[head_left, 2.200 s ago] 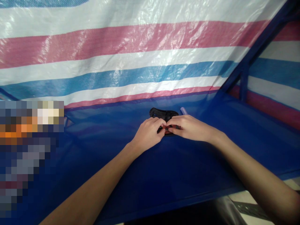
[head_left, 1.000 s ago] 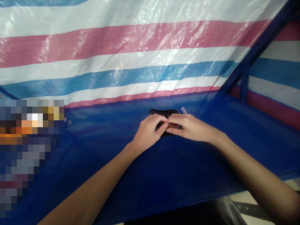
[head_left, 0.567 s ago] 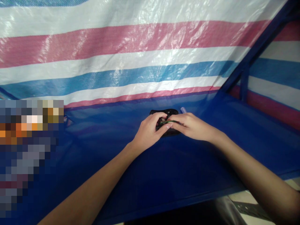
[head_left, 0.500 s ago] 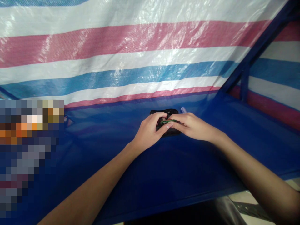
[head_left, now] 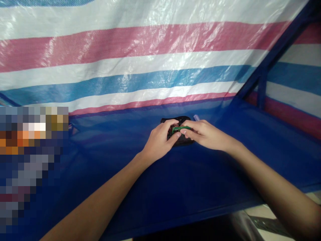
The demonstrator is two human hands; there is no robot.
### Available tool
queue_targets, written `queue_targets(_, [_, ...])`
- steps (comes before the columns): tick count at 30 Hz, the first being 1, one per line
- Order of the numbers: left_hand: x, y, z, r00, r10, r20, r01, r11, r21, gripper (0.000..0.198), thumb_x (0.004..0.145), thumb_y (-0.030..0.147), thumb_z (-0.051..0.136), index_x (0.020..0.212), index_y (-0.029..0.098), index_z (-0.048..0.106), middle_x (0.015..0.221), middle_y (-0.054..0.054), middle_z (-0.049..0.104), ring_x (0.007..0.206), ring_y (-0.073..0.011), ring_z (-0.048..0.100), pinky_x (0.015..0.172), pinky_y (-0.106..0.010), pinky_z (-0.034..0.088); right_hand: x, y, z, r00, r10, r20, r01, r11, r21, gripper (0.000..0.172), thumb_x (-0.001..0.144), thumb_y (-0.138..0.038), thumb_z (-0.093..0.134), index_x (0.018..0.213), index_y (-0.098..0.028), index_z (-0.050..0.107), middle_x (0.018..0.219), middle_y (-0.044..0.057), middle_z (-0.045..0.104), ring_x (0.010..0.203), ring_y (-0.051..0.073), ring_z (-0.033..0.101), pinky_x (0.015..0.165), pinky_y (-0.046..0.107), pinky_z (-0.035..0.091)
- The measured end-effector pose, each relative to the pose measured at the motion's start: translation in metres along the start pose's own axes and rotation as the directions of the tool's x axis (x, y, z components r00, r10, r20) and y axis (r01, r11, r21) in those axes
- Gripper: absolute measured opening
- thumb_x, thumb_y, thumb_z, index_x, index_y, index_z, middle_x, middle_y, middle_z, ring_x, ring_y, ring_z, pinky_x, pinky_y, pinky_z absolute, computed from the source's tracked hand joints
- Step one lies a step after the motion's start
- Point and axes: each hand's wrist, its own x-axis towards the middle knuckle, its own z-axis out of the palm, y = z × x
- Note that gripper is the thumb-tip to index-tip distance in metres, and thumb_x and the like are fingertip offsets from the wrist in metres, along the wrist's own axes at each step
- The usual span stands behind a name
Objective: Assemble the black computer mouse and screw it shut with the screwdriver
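Observation:
A black plastic casing [head_left: 184,142] with an open inside lies on the blue table, partly hidden by my fingers. My left hand [head_left: 160,139] curls round its left side, thumb at the front and fingertips at the back. A thin green circuit board [head_left: 177,128] sits tilted over the casing. Between its thumb and fingers, my right hand [head_left: 200,131] pinches the board's right end. Just behind the right knuckles shows the end of a translucent pale-violet stick [head_left: 196,117]; its kind I cannot make out.
The blue tabletop [head_left: 155,197] runs up to a striped plastic sheet [head_left: 130,43] at the back. A dark blue frame bar [head_left: 273,50] slants along the right side. The left edge of the view is blurred out by blocks.
The green board has tipped so that more of its green face shows. My right fingertips have shifted slightly right, apart from the left thumb. The left hand and casing have hardly moved.

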Motion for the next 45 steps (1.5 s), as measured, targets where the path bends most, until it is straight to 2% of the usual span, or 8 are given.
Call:
queue_targets(6, [-0.0016, -0.0009, 0.0023, 0.998, -0.060, 0.001, 0.060, 0.996, -0.068, 0.032, 0.086, 0.038, 0.053, 0.115, 0.024, 0.049, 0.102, -0.001, 0.065, 0.083, -0.0135, 0.062, 0.076, -0.026, 0.048, -0.0005, -0.0002, -0.0009, 0.999, -0.004, -0.051, 0.002, 1.000, -0.025, 0.026, 0.094, -0.040, 0.040, 0.094, -0.020, 0.057, 0.071, -0.001, 0.061, 0.066, 0.014, 0.057, 0.063, 0.025, 0.036])
queue_targets(11, [-0.0006, -0.0032, 0.0024, 0.994, -0.104, -0.011, 0.101, 0.982, -0.157, 0.032, 0.086, 0.040, 0.053, 0.113, 0.023, 0.050, 0.094, 0.000, 0.065, 0.077, -0.0119, 0.061, 0.072, -0.024, 0.048, -0.0018, -0.0020, 0.0003, 0.985, -0.042, -0.170, 0.041, 0.999, -0.010, 0.031, 0.091, -0.040, 0.047, 0.115, -0.021, 0.054, 0.086, 0.002, 0.065, 0.067, 0.013, 0.058, 0.064, 0.026, 0.040])
queue_targets(14, [0.0005, -0.0038, 0.0021, 0.991, -0.134, -0.025, 0.127, 0.973, -0.192, 0.031, 0.086, 0.038, 0.053, 0.112, 0.022, 0.051, 0.093, 0.000, 0.066, 0.081, -0.0134, 0.062, 0.072, -0.025, 0.049, -0.0024, -0.0021, 0.0009, 0.982, -0.074, -0.173, 0.068, 0.997, -0.040, 0.039, 0.087, -0.041, 0.054, 0.121, -0.022, 0.051, 0.099, 0.005, 0.064, 0.073, 0.015, 0.060, 0.065, 0.026, 0.043])
queue_targets(17, [0.0010, -0.0031, 0.0019, 0.989, -0.150, -0.018, 0.143, 0.968, -0.206, 0.029, 0.086, 0.038, 0.053, 0.110, 0.022, 0.052, 0.093, 0.000, 0.066, 0.083, -0.0139, 0.062, 0.072, -0.025, 0.049, -0.0022, -0.0011, 0.0014, 0.981, -0.089, -0.171, 0.073, 0.992, -0.101, 0.039, 0.086, -0.037, 0.056, 0.122, -0.022, 0.050, 0.112, 0.008, 0.061, 0.082, 0.018, 0.061, 0.067, 0.027, 0.045])
queue_targets(20, [0.0010, -0.0023, 0.0019, 0.989, -0.147, -0.020, 0.140, 0.968, -0.208, 0.029, 0.085, 0.039, 0.054, 0.108, 0.022, 0.053, 0.094, -0.001, 0.066, 0.082, -0.0136, 0.062, 0.072, -0.024, 0.049, -0.0018, 0.0005, 0.0022, 0.979, -0.098, -0.178, 0.075, 0.988, -0.135, 0.036, 0.086, -0.033, 0.055, 0.120, -0.022, 0.051, 0.109, 0.008, 0.062, 0.083, 0.018, 0.062, 0.068, 0.027, 0.045])
queue_targets(27, [0.0009, -0.0024, 0.0019, 0.989, -0.149, -0.014, 0.144, 0.970, -0.197, 0.027, 0.085, 0.037, 0.055, 0.107, 0.022, 0.054, 0.097, -0.001, 0.065, 0.081, -0.0126, 0.061, 0.071, -0.023, 0.048, -0.0019, 0.0022, 0.0026, 0.980, -0.101, -0.171, 0.066, 0.977, -0.201, 0.034, 0.085, -0.037, 0.058, 0.115, -0.020, 0.056, 0.096, 0.006, 0.068, 0.077, 0.018, 0.064, 0.070, 0.027, 0.045])
queue_targets(35, [0.0007, -0.0026, 0.0016, 0.988, -0.152, -0.007, 0.148, 0.970, -0.191, 0.027, 0.085, 0.038, 0.054, 0.107, 0.023, 0.054, 0.094, 0.000, 0.065, 0.081, -0.0129, 0.061, 0.071, -0.023, 0.048, -0.0013, -0.0001, 0.0017, 0.984, -0.081, -0.157, 0.051, 0.981, -0.187, 0.034, 0.085, -0.036, 0.058, 0.115, -0.021, 0.056, 0.105, 0.005, 0.068, 0.085, 0.018, 0.064, 0.070, 0.026, 0.046])
queue_targets(45, [0.0005, -0.0011, 0.0008, 0.989, -0.149, 0.000, 0.146, 0.972, -0.181, 0.027, 0.085, 0.038, 0.054, 0.107, 0.022, 0.053, 0.090, 0.001, 0.065, 0.072, -0.0111, 0.059, 0.068, -0.023, 0.047, -0.0009, -0.0016, 0.0010, 0.984, -0.091, -0.154, 0.061, 0.981, -0.186, 0.034, 0.085, -0.036, 0.057, 0.115, -0.021, 0.057, 0.104, 0.006, 0.068, 0.084, 0.019, 0.065, 0.069, 0.027, 0.047])
